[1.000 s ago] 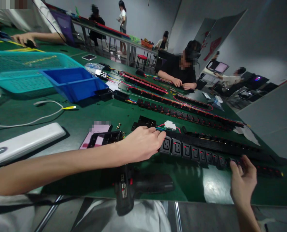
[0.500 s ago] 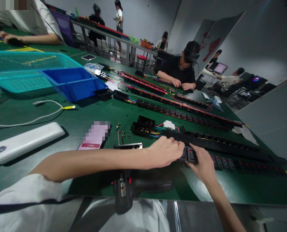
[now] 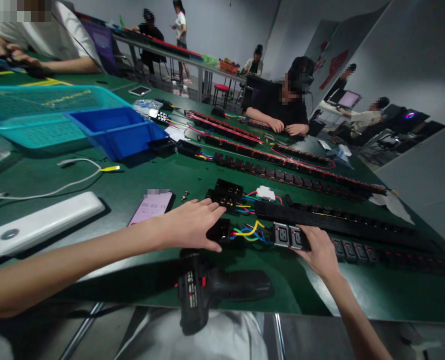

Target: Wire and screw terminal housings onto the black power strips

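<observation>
My right hand (image 3: 318, 250) grips a long black socket strip (image 3: 282, 235) at its near end, thumb below and fingers over the top. Yellow, blue and green wires (image 3: 250, 231) run from the strip's left end to a small black box (image 3: 222, 231). At that box, my left hand (image 3: 196, 225) is spread with its thumb apart, reaching over its left part; whether it touches the box is unclear. Just behind lie open black boxes (image 3: 228, 190) with wires and a white connector block (image 3: 265, 193). A black power screwdriver (image 3: 194, 295) lies at the table's front edge.
A phone (image 3: 151, 206), a white power bank (image 3: 46, 222) and a white cable (image 3: 76, 182) are on the left. Behind them stand a blue bin (image 3: 113, 130) and a turquoise basket (image 3: 38, 135). More wired strips (image 3: 275, 172) cross the table; a person (image 3: 278, 107) sits opposite.
My left hand has moved left from the socket strip to the black box and its fingers have spread, uncovering the coloured wires. My right hand stays on the strip.
</observation>
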`<state>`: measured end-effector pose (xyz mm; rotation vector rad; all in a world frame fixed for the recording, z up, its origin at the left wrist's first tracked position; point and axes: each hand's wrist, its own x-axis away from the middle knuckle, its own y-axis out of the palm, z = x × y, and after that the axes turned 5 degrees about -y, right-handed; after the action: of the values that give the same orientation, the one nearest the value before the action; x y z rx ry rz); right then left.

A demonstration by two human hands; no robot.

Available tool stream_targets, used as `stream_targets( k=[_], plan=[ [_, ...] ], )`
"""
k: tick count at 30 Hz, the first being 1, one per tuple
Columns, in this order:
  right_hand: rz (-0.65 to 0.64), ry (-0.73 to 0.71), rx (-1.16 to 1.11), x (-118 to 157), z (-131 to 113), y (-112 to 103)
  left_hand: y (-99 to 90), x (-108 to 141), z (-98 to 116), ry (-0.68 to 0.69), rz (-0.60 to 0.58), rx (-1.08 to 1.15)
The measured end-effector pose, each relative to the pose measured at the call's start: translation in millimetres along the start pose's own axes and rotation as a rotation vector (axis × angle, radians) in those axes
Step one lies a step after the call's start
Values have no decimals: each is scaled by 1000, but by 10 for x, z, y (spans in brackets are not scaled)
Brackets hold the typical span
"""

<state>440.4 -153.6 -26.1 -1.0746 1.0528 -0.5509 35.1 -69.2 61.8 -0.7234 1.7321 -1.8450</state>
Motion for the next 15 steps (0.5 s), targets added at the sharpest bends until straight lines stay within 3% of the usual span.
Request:
stream_targets(
  k=[4,15],
  plan=[
    [-16,7,-6,19,56,34,100,127,-139,-84,-67,67],
    [-99,-7,14,108,161,214,428,-70,-33,-40,51,111]
  ],
)
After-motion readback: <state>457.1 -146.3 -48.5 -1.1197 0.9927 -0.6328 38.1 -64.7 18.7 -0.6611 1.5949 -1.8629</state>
